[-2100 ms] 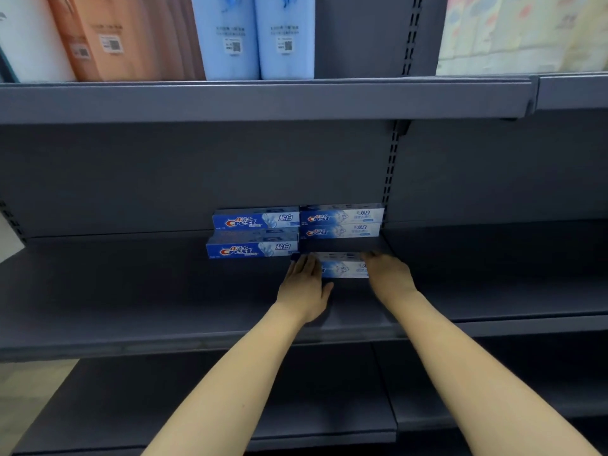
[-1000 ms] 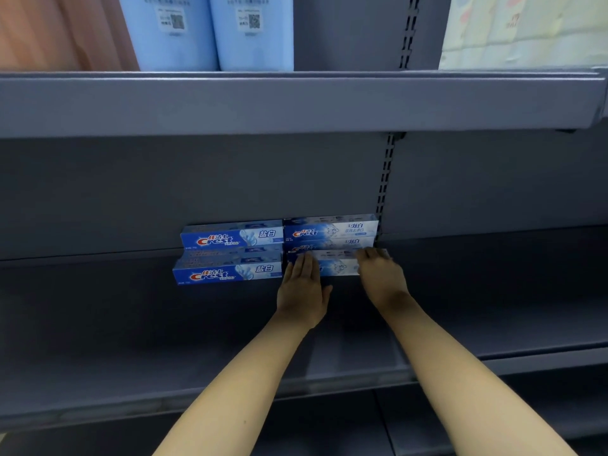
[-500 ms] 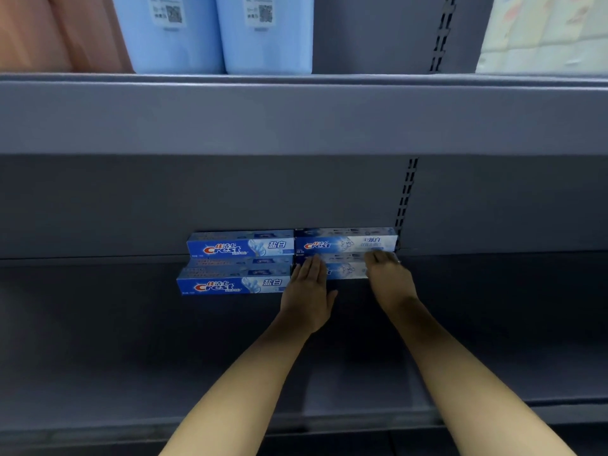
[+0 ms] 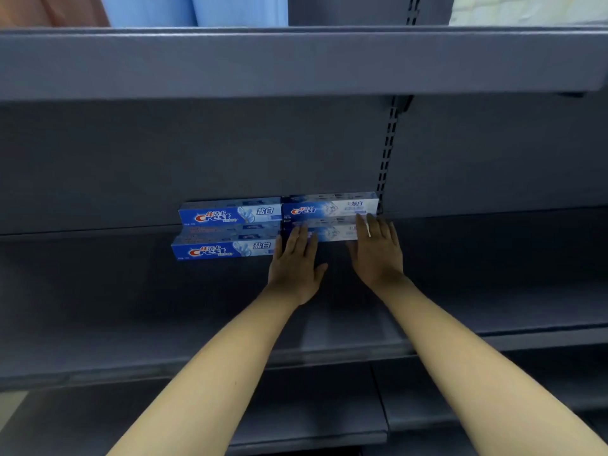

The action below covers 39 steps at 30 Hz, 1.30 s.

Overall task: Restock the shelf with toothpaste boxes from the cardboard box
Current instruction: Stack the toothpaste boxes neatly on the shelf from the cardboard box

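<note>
- The left hand (image 4: pixel 295 264) is held flat with its fingers straight and close together; its fingertips are laid on the left end of the front pale toothpaste box (image 4: pixel 332 232), and nothing is gripped.
- The right hand (image 4: pixel 376 255) is likewise spread flat, palm down, with its straight fingers set against the right end of the same box; the fingertips reach up to the lower edge of the pale box (image 4: pixel 330 207) stacked behind it.
- The front pale box is found between the two hands, lying lengthwise on the grey shelf (image 4: pixel 98 307) and pressed up against the rear stack.
- Just to the left of the left hand, a blue toothpaste box (image 4: pixel 223 251) is seen at the front, with a second blue box (image 4: pixel 230 216) behind and above it.
- Above both hands the underside of the upper shelf (image 4: pixel 296 64) is seen, with pale blue packages (image 4: pixel 194 9) standing on it.
- Compared with the frame of two seconds ago, the front pale box has been pushed deeper, so that less of its face is visible and no gap to the rear stack remains.
- Both hands have been carried further into the shelf, and the right hand's fingers are now stretched out rather than curled over the box end.
</note>
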Each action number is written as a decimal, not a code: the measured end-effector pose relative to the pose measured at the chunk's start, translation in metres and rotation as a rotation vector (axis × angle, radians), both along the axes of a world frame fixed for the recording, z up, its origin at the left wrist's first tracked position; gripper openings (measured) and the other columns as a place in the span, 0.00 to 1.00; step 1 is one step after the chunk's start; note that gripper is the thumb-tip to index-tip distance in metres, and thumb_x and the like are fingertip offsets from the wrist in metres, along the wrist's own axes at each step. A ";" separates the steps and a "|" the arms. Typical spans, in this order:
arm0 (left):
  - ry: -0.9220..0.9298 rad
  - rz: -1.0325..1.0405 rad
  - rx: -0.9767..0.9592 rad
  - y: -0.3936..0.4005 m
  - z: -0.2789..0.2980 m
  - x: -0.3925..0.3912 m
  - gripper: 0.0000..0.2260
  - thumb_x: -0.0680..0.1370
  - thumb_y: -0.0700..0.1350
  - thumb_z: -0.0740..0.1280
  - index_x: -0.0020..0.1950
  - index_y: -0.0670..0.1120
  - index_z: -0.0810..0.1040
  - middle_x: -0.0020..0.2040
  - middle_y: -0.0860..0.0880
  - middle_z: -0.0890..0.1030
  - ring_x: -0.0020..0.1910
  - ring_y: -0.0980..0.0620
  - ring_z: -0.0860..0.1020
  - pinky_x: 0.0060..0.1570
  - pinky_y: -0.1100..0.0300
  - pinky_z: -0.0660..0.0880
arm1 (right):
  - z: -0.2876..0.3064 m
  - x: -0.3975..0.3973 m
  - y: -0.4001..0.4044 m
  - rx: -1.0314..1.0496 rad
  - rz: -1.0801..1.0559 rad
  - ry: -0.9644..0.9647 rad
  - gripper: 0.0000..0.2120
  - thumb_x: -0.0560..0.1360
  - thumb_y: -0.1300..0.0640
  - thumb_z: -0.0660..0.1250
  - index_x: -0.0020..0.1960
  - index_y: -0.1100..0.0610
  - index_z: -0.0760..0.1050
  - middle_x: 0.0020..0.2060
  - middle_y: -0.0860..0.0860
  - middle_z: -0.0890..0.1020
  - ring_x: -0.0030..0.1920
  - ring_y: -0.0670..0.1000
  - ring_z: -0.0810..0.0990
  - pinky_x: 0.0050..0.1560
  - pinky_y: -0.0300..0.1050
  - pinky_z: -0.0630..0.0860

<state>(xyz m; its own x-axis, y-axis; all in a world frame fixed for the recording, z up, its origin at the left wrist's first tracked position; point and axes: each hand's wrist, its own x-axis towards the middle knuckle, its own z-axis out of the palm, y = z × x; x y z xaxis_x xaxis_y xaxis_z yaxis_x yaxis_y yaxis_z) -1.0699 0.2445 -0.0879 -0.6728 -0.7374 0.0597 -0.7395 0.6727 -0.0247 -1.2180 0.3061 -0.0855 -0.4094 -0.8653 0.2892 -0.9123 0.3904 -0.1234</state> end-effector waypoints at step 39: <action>-0.145 -0.376 0.148 0.212 -0.276 0.214 0.28 0.77 0.50 0.62 0.74 0.39 0.63 0.74 0.42 0.64 0.73 0.46 0.63 0.72 0.48 0.57 | -0.273 0.223 0.266 0.115 0.002 -0.033 0.22 0.74 0.54 0.57 0.63 0.64 0.75 0.62 0.61 0.77 0.63 0.61 0.76 0.64 0.55 0.71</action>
<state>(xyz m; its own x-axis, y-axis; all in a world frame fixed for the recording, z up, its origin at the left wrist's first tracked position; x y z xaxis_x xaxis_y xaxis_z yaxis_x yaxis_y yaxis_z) -0.8560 0.4563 -0.3642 -0.8899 -0.4328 -0.1438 -0.4382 0.8988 0.0070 -0.9945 0.5720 -0.3588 -0.4152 -0.8929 0.1742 -0.9093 0.4020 -0.1073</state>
